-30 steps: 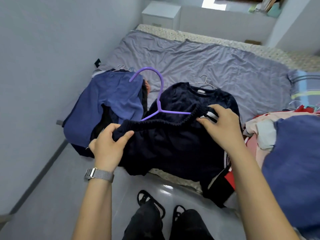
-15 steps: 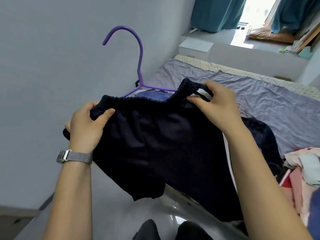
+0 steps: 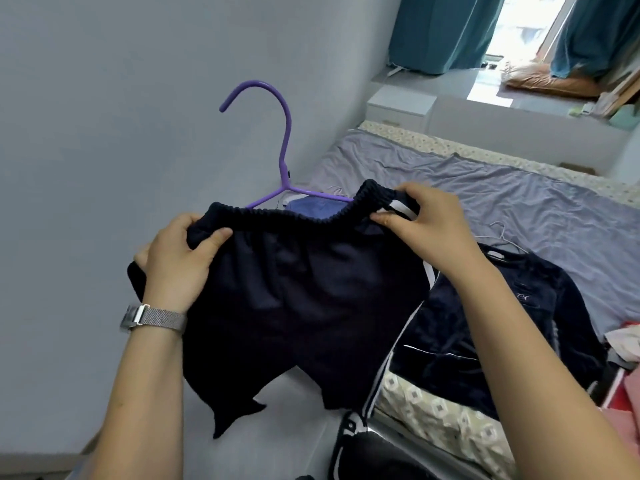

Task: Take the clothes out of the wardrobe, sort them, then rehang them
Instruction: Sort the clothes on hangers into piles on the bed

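I hold up dark navy shorts (image 3: 298, 306) with a white side stripe by their elastic waistband. My left hand (image 3: 180, 261) grips the waistband's left end, thumb in front. My right hand (image 3: 429, 226) pinches the right end by the stripe. A purple hanger (image 3: 285, 147) rises behind the waistband, hook pointing up and left; its lower bar is hidden by the shorts. A dark navy sweater (image 3: 540, 327) on a wire hanger lies on the bed to the right.
The bed (image 3: 519, 202) with a lilac sheet stretches ahead and right. Pink and red clothes (image 3: 623, 368) are piled at the right edge. A grey wall (image 3: 121, 116) fills the left. A white nightstand (image 3: 398, 107) and teal curtains stand at the back.
The shorts and purple hanger have been lifted off the bed and raised in front of the wall. My view has tilted up. Both hands keep their hold on the waistband.
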A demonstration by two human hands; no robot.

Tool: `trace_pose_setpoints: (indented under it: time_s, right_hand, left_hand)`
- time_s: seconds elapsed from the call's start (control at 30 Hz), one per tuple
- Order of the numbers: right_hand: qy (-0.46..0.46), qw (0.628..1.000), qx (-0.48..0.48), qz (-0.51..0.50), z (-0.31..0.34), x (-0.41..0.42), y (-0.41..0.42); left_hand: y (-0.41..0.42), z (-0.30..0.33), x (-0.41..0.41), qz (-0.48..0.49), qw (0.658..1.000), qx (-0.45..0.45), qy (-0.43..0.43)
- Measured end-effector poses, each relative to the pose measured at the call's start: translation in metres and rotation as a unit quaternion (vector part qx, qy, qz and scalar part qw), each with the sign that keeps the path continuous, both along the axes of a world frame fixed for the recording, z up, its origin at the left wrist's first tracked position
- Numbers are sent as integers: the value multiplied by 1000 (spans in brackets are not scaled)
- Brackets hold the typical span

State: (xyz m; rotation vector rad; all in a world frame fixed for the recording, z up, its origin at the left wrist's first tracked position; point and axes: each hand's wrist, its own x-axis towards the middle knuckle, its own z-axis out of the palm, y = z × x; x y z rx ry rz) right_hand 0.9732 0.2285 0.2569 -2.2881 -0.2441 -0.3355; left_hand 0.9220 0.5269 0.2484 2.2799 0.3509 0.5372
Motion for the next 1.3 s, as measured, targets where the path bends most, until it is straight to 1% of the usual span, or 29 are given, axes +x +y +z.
trace_pose_setpoints:
  time_s: [0.07,0.17,0.3,0.4,0.5,0.53,0.63,0.73,0.87,0.97,1.03,1.1,1.2,1.3]
  right_hand:
    - [-6,1000,7,-10,0,25,-6]
    - [-7,999,28,-17,-10,64,-19]
    - [37,999,19,-19,-45,107,-35]
    - [55,998,-23,-22,-73,137,-48]
    - [100,986,-117,-65,-98,163,-54]
    - [109,983,-123,-77,-106,170,-55]
    - [115,984,-85,-108,-114,198,-54]
    - [94,984,-42,-146,-98,237,-53]
    - [64,981,-38,-180,-73,296,-51]
    - [58,976,-35,-207,-76,341,-44]
    - [64,972,-37,-224,-91,364,-33]
    - [91,965,-19,-245,-117,380,-24]
    - [157,950,-11,-269,-170,385,-12]
    - [235,934,-13,-270,-208,375,0]
  left_hand:
    - [-6,-3,32,-10,1000,-7,1]
    - [-17,-9,79,-27,1000,7,6]
    - [-22,-30,138,-50,998,18,43]
    - [-25,-48,175,-46,997,28,63]
    - [-27,-69,209,-60,993,22,94]
    - [-28,-74,221,-69,992,19,103]
    - [-33,-77,265,-91,989,18,116]
    - [-33,-63,323,-112,988,32,103]
    - [-32,-37,409,-151,986,44,63]
    - [-27,-37,464,-177,980,43,74]
    - [-21,-55,496,-197,974,32,110]
    - [-16,-84,521,-222,962,21,155]
    - [-11,-141,548,-257,939,10,226]
    - [-7,-200,574,-285,914,-4,289]
